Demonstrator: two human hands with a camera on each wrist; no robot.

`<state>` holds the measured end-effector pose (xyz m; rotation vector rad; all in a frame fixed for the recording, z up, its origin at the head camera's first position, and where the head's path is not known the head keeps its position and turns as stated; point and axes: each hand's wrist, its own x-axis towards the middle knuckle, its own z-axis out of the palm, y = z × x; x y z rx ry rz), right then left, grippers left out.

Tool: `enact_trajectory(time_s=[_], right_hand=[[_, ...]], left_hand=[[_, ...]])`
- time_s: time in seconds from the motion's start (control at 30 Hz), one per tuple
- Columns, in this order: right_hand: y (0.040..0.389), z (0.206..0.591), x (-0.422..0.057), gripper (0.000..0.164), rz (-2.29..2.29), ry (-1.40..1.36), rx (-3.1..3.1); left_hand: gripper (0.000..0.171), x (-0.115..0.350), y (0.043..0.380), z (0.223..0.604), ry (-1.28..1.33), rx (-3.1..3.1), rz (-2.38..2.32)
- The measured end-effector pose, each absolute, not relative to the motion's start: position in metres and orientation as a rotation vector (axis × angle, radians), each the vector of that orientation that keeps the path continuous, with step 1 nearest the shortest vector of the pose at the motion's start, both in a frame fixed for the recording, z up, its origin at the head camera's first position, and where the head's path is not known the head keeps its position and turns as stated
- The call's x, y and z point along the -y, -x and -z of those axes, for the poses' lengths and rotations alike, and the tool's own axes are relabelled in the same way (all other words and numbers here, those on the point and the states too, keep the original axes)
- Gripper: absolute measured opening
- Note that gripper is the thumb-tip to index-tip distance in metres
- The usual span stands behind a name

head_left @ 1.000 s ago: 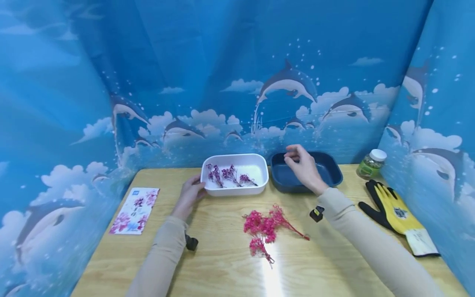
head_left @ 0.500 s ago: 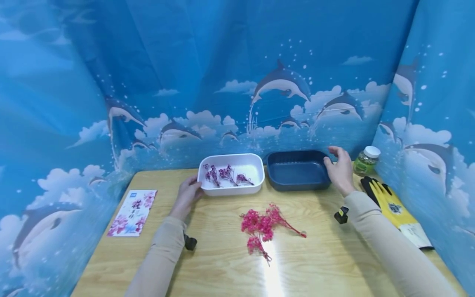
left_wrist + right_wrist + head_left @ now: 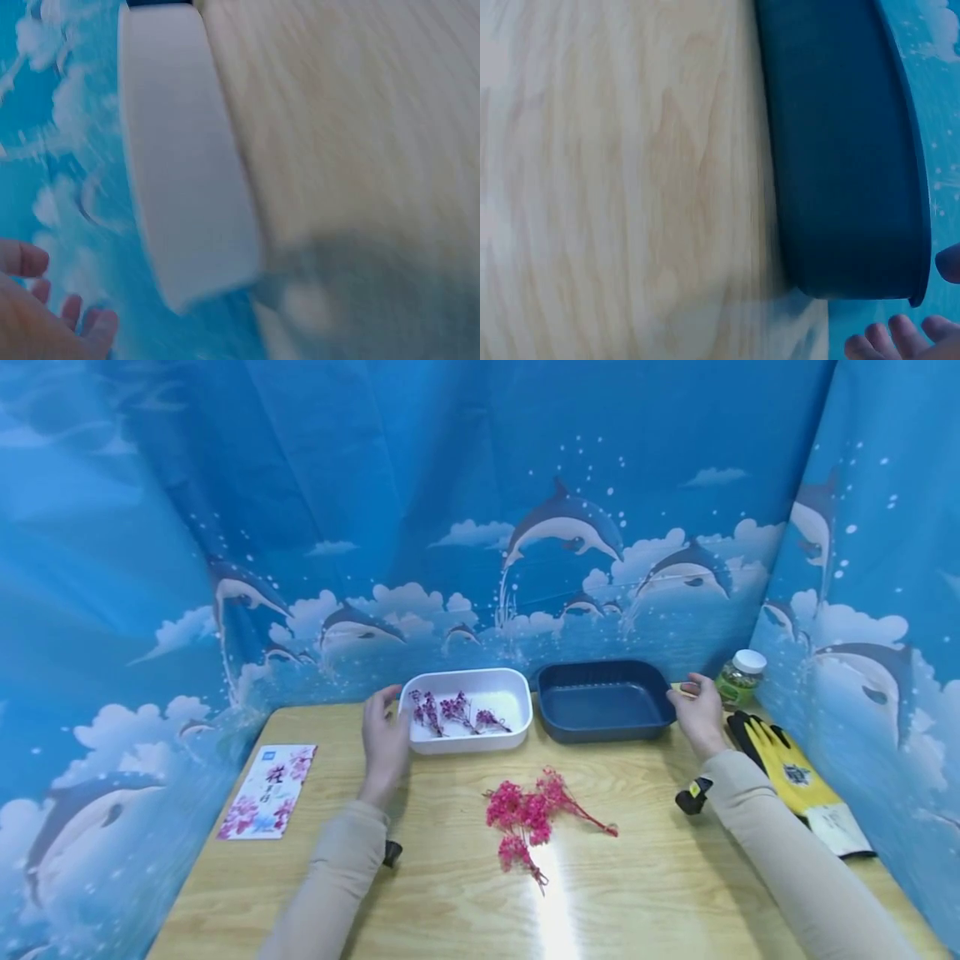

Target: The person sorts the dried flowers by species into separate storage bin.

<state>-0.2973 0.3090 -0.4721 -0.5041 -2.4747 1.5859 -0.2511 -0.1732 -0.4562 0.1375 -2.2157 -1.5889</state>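
Note:
A white tray (image 3: 468, 746) with several small sprigs of purple dried flowers (image 3: 457, 710) stands at the back of the table. At its left end is my left hand (image 3: 385, 747), its fingers relaxed and apart from the tray in the left wrist view. A dark blue tray (image 3: 606, 706) with a bare inside sits just right of the white one. Close to its right end my right hand (image 3: 699, 717) holds nothing, thumb and fingers spread in the right wrist view. Pink dried flower sprigs (image 3: 528, 814) lie on the table in front of the trays.
A flower-printed card or packet (image 3: 267, 791) lies at the left. A jar with a white lid (image 3: 741, 677) and a yellow and black glove (image 3: 795, 777) are at the right. A dolphin-printed curtain (image 3: 450, 527) rises directly behind the trays.
My right hand has moved from over the dark blue tray to its right end. My left hand has come off the white tray's side and shifted slightly back along it.

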Motion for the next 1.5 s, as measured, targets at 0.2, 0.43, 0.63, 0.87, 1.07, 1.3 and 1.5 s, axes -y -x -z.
enact_trajectory(time_s=[0.2,0.43,0.63,0.87,1.07,1.3,1.5], right_hand=[[0.296,0.473,-0.310,0.063,-1.979,0.668,2.315],[0.289,0.469,-0.317,0.071,-2.609,0.709,1.885],[0.291,0.471,-0.321,0.075,-2.690,0.640,1.945],[0.290,0.471,-0.321,0.073,-2.640,0.645,1.968],[0.286,0.469,-0.320,0.072,-2.636,0.682,1.926],[0.281,0.466,-0.325,0.073,-2.765,0.698,1.800],[0.277,0.467,-0.328,0.077,-2.887,0.683,1.687]], left_hand=[[0.037,0.120,0.239,0.442,0.456,2.375,1.261],[0.042,0.060,0.218,0.441,0.981,2.748,0.962],[0.047,0.024,0.211,0.453,1.249,2.855,0.530],[0.047,0.003,0.206,0.469,1.431,2.877,0.186],[0.035,-0.005,0.202,0.477,1.414,2.861,-0.062],[0.026,-0.011,0.198,0.478,1.370,2.839,-0.233],[0.025,-0.014,0.196,0.480,1.348,2.841,-0.293]])
